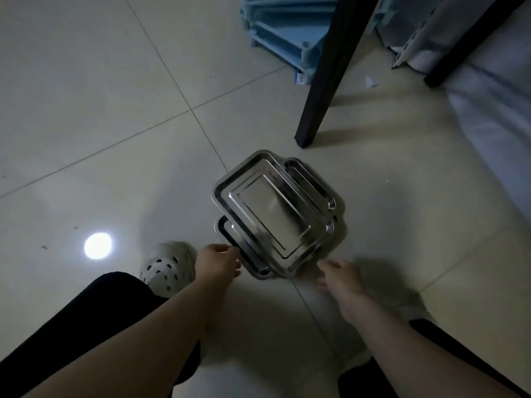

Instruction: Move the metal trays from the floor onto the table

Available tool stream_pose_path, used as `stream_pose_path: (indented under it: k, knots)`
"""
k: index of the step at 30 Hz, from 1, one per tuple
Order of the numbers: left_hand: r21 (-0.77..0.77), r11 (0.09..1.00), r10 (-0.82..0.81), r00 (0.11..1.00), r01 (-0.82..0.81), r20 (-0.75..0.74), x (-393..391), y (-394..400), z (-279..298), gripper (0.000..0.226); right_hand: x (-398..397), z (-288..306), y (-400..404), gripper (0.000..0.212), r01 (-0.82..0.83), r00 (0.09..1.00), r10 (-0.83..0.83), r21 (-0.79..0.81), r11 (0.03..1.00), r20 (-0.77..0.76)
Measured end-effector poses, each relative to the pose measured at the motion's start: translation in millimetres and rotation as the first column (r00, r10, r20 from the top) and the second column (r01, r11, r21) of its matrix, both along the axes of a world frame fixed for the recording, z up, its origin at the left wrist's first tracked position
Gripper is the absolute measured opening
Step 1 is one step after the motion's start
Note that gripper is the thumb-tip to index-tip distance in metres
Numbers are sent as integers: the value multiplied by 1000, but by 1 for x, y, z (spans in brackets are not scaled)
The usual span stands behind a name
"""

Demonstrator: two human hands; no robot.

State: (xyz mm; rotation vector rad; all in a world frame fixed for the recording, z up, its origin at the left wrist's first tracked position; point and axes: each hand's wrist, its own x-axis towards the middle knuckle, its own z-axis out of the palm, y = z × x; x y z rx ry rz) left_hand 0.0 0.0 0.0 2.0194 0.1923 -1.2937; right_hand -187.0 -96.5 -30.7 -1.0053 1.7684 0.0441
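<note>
Two hands low over floor | left hand (217,261) fingers curled at near-left rim of metal trays (273,216), grip unclear | stack askew between hands, on tile | right hand (340,275) loosely open at near corner | black table leg (324,81) beyond; bare tile left.

Pale tiled floor (115,90), perforated white clog (166,268), blue plastic rack (281,33), lamp reflection (98,245).

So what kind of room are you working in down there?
Hard to say for certain: an indoor storeroom or utility room, probably. Pale tiled floor, light blue plastic racks standing beyond a black table leg, and stacked metal trays on the floor.
</note>
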Motion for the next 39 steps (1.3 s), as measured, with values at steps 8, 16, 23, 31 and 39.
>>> stream_pose_path:
  k: [8, 16, 23, 31, 39]
  knots:
    - [32, 999, -26, 997, 24, 68, 9, -23, -56, 23, 20, -76, -11, 16, 72, 997, -71, 7, 997, -41]
    - [78, 996, -39, 997, 34, 62, 5, -26, -83, 12, 27, -106, -14, 25, 116, 987, -126, -91, 989, -101]
    - [94, 995, -40, 996, 33, 76, 4, -28, -83, 18, 22, -110, -20, 17, 46, 985, -58, -76, 996, -162]
    - [107, 992, -69, 995, 61, 74, 3, -31, -80, 17, 15, -109, -15, 13, 92, 986, -110, -144, 985, -125]
    - [61, 998, 22, 998, -25, 52, 7, -37, -66, 30, 10, -74, -22, 11, 280, 953, -289, 99, 955, 93]
